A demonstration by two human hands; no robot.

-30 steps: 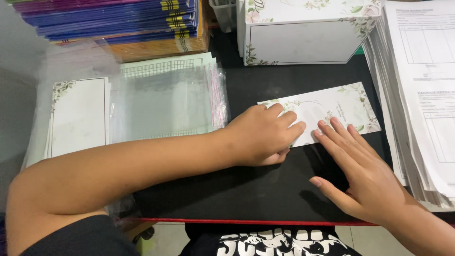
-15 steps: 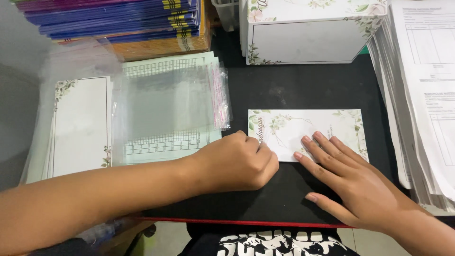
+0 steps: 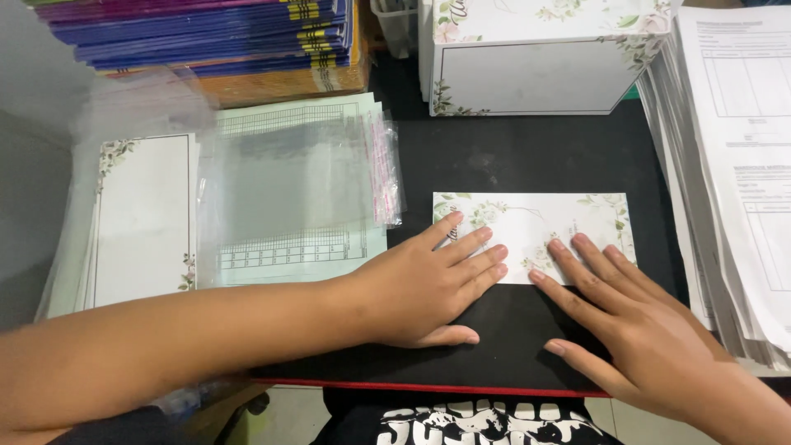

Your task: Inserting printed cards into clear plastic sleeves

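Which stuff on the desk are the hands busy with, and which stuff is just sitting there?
In use:
- floral card, lying flat on the black desk
- left hand, fingers on the card
- right hand, fingers on the card

Just lying about:
- clear plastic sleeves
- stack of floral cards
- floral box
- paper forms
- coloured books

A stack of clear plastic sleeves (image 3: 297,181) is lying left of centre on the black table (image 3: 527,156), over pale green forms (image 3: 329,247). Just beside it, at far left, a pile of white cards with floral corners (image 3: 140,222) is sitting. Behind these, a stack of purple and blue booklets (image 3: 206,33) is resting on an orange stack (image 3: 280,82). A white floral box (image 3: 535,58) is standing at the back, and printed sheets (image 3: 733,165) are piling up along the right edge.
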